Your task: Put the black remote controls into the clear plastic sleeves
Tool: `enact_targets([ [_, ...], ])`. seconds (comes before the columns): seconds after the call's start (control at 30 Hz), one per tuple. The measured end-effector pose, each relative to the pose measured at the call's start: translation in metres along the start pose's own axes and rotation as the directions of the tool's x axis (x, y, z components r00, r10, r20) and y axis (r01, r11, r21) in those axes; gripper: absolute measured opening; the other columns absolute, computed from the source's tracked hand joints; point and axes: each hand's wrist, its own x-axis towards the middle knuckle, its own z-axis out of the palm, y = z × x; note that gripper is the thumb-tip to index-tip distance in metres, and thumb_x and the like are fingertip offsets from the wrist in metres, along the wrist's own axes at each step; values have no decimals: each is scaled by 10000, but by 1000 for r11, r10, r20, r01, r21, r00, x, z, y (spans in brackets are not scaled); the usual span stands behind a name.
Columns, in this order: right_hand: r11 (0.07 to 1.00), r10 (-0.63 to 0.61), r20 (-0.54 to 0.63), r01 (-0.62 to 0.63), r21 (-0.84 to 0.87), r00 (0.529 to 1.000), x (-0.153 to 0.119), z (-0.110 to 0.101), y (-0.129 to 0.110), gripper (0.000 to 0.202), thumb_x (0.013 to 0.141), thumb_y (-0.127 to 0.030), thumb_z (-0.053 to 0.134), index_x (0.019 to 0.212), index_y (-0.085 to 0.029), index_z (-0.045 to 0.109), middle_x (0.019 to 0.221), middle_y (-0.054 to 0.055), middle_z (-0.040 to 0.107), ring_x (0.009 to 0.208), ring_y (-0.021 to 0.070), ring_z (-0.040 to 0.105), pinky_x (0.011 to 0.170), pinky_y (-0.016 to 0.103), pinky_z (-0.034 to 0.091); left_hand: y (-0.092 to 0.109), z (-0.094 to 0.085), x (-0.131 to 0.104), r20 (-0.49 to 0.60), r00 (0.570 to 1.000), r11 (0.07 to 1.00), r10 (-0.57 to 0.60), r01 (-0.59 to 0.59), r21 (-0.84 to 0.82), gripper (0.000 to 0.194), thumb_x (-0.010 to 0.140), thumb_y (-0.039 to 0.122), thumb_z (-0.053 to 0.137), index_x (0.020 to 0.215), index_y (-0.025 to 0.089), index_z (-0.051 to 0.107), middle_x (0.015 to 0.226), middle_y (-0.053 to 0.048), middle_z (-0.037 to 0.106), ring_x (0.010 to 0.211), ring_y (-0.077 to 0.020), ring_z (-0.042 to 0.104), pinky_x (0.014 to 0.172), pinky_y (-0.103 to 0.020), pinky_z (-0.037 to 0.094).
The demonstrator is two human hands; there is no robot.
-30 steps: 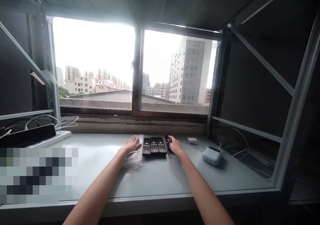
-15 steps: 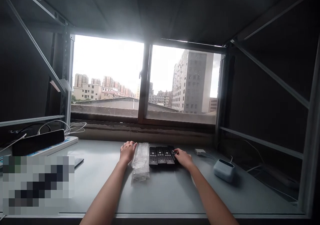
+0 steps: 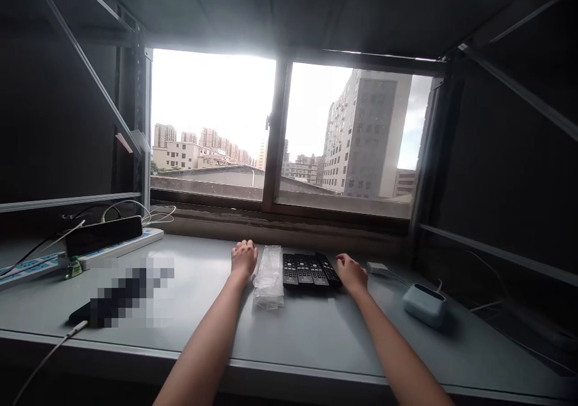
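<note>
Several black remote controls lie side by side in a row on the grey desk. The rightmost one is tilted against the others, its top end turned to the left. Just left of the row lie flat, crinkled clear plastic bags. Beside the bags' left edge, my left hand rests on the desk with its fingers curled in and no object showing in them. My right hand is at the right side of the remotes, fingers loosely bent and thumb and forefinger apart, holding nothing visible.
A light blue rounded device stands at the right, near a small white adapter with a cable. At the left are a power strip, a leaning dark phone and a partly pixelated dark object with a white cable. Metal shelf posts flank the window.
My right hand has come off the rightmost remote and moved slightly right of it. The view has shifted, showing more of the desk's front edge. My left hand stays beside the bags.
</note>
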Motion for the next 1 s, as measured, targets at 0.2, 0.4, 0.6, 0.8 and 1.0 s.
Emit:
enact_targets([
  [0.2, 997, -62, -130, 67, 33, 990, -1, 3, -3, 349, 962, -234, 381, 1114, -223, 696, 1113, 84, 745, 1088, 260, 655, 892, 378, 417, 1, 2, -1, 33, 999, 998, -7, 5, 58, 354, 995, 237, 324, 1109, 141, 645, 1233, -164, 627, 1214, -282, 536, 975, -386, 399],
  [0.4, 738, -612, -249, 655, 159, 751, -32, -6, -42, 325, 974, -415, 463, 1156, -254, 680, 1264, 61, 681, 1197, 244, 583, 1005, 408, 401, 0, 7, 1, 77, 997, 998, -17, 13, 61, 370, 990, 230, 331, 1127, 140, 663, 1247, -162, 636, 1224, -282, 535, 987, -388, 386],
  [0.6, 484, -873, 2, 864, 137, 488, -69, -4, -97, 308, 928, -390, 618, 1205, -280, 697, 1207, 50, 719, 1135, 230, 624, 1112, 471, 311, 0, 11, 2, 76, 997, 999, -12, 10, 34, 370, 986, 217, 339, 1131, 148, 672, 1235, -168, 648, 1215, -278, 547, 988, -391, 386],
  [0.8, 624, -774, 10, 760, 182, 633, -62, -13, -116, 176, 881, -206, 610, 860, -263, 775, 962, 20, 767, 938, 201, 680, 916, 377, 440, 2, 11, 1, 51, 999, 1000, -11, 10, 10, 347, 981, 208, 348, 1090, 140, 671, 1209, -163, 658, 1193, -283, 561, 982, -396, 393],
  [1.0, 652, -668, -3, 586, 481, 745, -16, -18, -131, 70, 771, -259, 687, 741, -209, 726, 698, 5, 725, 606, 156, 663, 624, 264, 501, 6, 3, 2, -100, 994, 995, -49, 40, -95, 293, 989, 209, 369, 1011, 158, 657, 1124, -132, 688, 1099, -257, 619, 944, -365, 414],
])
